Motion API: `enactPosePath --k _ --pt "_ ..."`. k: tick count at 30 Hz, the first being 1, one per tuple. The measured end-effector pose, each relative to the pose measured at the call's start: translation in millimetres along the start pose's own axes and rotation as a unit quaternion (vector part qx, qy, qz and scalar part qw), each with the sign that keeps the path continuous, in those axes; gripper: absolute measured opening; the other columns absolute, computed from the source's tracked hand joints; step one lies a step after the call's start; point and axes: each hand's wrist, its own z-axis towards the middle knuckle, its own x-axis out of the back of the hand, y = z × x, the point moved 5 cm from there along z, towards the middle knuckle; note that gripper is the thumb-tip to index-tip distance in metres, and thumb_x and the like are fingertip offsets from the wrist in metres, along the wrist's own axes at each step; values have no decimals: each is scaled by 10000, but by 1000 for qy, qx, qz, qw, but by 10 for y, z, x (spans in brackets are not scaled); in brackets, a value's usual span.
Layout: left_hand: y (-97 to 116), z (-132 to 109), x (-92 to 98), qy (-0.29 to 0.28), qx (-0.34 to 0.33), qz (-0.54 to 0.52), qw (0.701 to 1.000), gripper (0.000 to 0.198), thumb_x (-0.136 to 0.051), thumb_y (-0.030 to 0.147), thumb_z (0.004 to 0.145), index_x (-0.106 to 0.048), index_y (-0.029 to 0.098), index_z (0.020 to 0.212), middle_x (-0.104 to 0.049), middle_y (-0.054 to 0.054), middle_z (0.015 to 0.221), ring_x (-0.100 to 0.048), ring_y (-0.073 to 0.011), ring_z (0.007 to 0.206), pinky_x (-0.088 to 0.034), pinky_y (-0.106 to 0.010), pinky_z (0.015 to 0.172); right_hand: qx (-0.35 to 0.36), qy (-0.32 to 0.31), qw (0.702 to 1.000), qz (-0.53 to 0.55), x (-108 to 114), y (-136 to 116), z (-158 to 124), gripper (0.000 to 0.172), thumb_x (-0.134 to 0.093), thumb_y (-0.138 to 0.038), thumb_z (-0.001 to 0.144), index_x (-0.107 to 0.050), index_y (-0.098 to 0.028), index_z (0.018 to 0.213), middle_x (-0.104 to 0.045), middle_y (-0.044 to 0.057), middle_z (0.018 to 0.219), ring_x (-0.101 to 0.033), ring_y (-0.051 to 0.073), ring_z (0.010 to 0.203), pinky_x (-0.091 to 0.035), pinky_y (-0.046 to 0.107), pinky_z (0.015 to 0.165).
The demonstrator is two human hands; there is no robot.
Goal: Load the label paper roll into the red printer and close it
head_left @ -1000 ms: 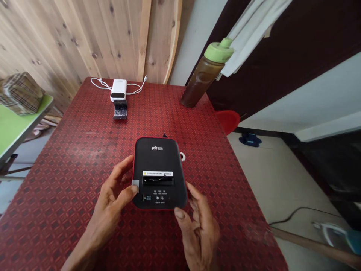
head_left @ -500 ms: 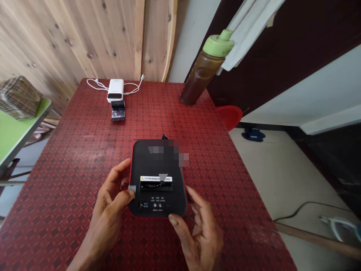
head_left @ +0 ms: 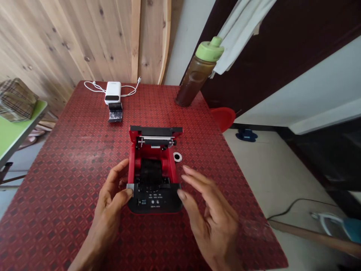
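A red and black label printer (head_left: 154,201) sits on the table with its lid (head_left: 156,131) raised at the back. A black roll (head_left: 150,171) lies inside, and a strip runs from it toward the front slot. My left hand (head_left: 113,195) holds the printer's left side, its thumb on a grey tab (head_left: 130,187) and its fingers partly hidden behind the side wall. To the right, my right hand (head_left: 211,210) is open with its fingers apart. Its thumb is close to the printer's front right corner; I cannot tell if it touches.
A white ring with a dark centre (head_left: 177,157) lies right of the printer. Farther back are a white power bank (head_left: 113,91) with a cable, a curled black strip (head_left: 115,113) and a green-capped bottle (head_left: 197,71). A red stool (head_left: 224,117) stands beyond the right table edge.
The printer's lid has swung up from closed, uncovering the roll inside. My right hand has come off the right side and spread its fingers. My left hand keeps its hold.
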Motion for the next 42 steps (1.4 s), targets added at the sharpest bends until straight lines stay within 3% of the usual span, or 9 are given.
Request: enactPosePath --k 4,8,11,18,27,30,34,37,42 --pt "8 -36 8 -4 -12 0 1000 582 -782 391 918 -662 322 1484 -706 -80 1528 -654 -350 1383 -571 -424 1053 139 -162 975 -67 -296 -213 529 278 -616 -13 1038 -738 -188 1217 -813 105 1244 -773 230 1162 -652 423 1055" --pt "13 -41 26 -18 -8 4 1000 611 -797 444 925 -647 324 1506 -674 -94 1566 -669 -365 1353 -563 -473 1077 144 -319 920 -179 -745 -237 768 251 -648 40 968 -752 -170 1057 -826 85 1089 -793 265 1015 -656 430 924" --pt "10 -37 38 -28 -7 1 1000 611 -788 435 947 -630 318 1525 -642 -102 1602 -654 -362 1379 -550 -489 1111 150 -373 889 -217 -907 -233 804 241 -657 32 947 -754 -168 1041 -824 79 1002 -803 267 939 -626 396 834" --pt "1 -32 39 -35 -9 -12 999 600 -782 430 958 -627 323 1527 -671 -100 1564 -647 -356 1400 -555 -480 1118 149 -377 887 -222 -831 -277 897 238 -638 -15 964 -745 -184 1092 -818 71 1023 -793 251 898 -575 373 770" --pt "16 -56 30 -42 -4 -9 999 629 -761 402 964 -571 289 1553 -633 -106 1612 -636 -348 1405 -570 -438 1070 153 -157 966 -138 -248 -544 764 167 -678 -69 950 -722 -184 1063 -787 59 953 -748 243 867 -582 382 782" --pt "-2 -52 42 -34 3 -4 999 613 -755 385 966 -580 283 1544 -680 -107 1553 -655 -341 1386 -562 -432 1071 77 -123 989 -16 123 -302 641 252 -719 -148 973 -719 -243 1206 -803 31 1084 -754 201 973 -589 345 898" --pt "-13 -33 62 -21 -11 0 1000 607 -770 397 949 -613 273 1522 -718 -105 1498 -659 -344 1386 -555 -430 1077 -95 -120 977 148 372 284 311 319 -716 -183 962 -733 -344 1237 -805 7 1186 -769 200 1047 -608 329 896" --pt "-15 -26 67 -8 -11 4 1000 630 -784 394 924 -628 276 1523 -734 -99 1471 -688 -335 1330 -562 -403 1027 -184 -122 957 186 300 595 65 321 -688 -173 942 -739 -325 1219 -813 23 1230 -782 208 1080 -612 333 918" --pt "1 -16 63 12 -2 0 1000 668 -820 406 872 -649 269 1503 -738 -95 1459 -727 -331 1237 -572 -405 989 -182 -196 954 137 -65 663 -47 351 -644 -116 878 -754 -266 1175 -817 21 1111 -773 221 1020 -593 357 912"
